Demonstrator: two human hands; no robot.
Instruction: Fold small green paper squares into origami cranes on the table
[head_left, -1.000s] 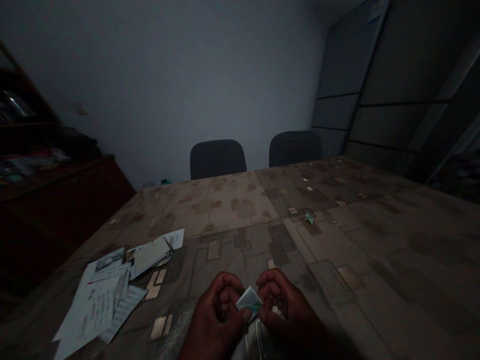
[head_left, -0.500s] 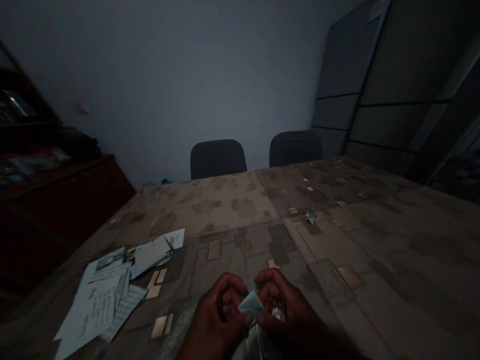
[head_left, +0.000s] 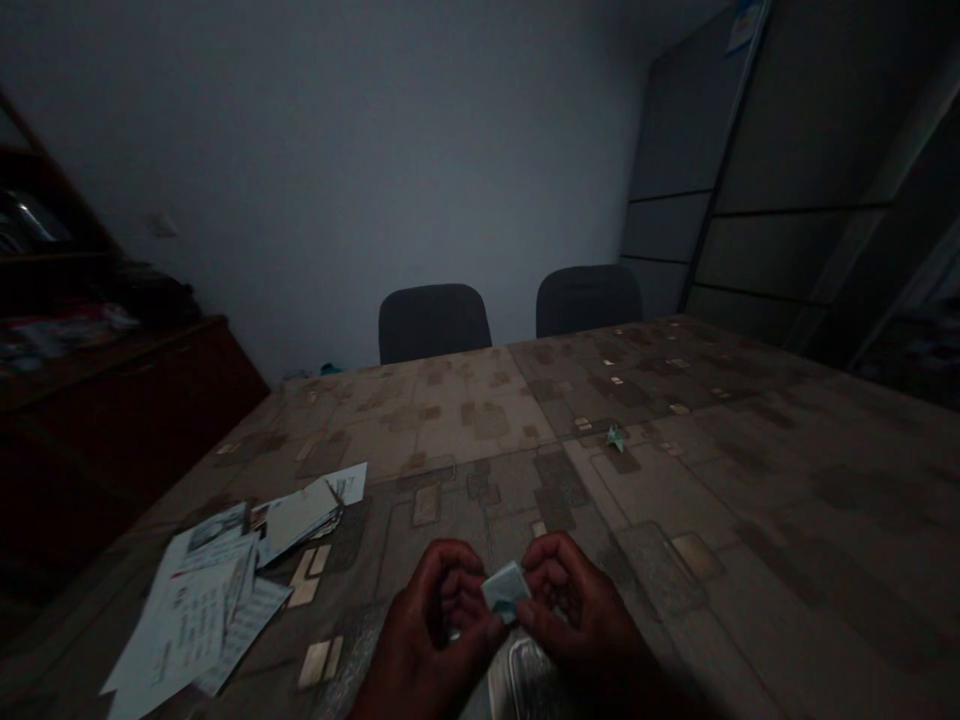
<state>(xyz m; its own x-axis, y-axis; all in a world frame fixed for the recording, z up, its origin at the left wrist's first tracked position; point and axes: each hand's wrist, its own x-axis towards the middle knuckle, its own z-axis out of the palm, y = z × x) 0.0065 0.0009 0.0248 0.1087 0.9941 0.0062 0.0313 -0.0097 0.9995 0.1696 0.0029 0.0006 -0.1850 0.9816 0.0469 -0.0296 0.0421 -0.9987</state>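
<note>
A small pale green piece of folded paper (head_left: 506, 588) is held between both hands near the table's front edge. My left hand (head_left: 442, 625) grips its left and lower side, thumb at the lower edge and fingers curled. My right hand (head_left: 574, 605) pinches the right side of the same paper, its thumb at the lower right corner. Below the hands a shiny clear object (head_left: 525, 680) shows partly; I cannot make out what it is. Farther off on the right lies a small green folded paper figure (head_left: 615, 438).
Loose printed papers (head_left: 176, 625) and a stack of cards or papers (head_left: 300, 515) lie at the left of the patterned table (head_left: 465, 400). Two dark chairs (head_left: 433, 325) (head_left: 589, 298) stand behind it. A dark red cabinet (head_left: 142, 375) is at the far left.
The folded paper between the hands is turned and now looks squarer, raised slightly. The fingers have shifted a little around it, and more of the shiny object below shows.
</note>
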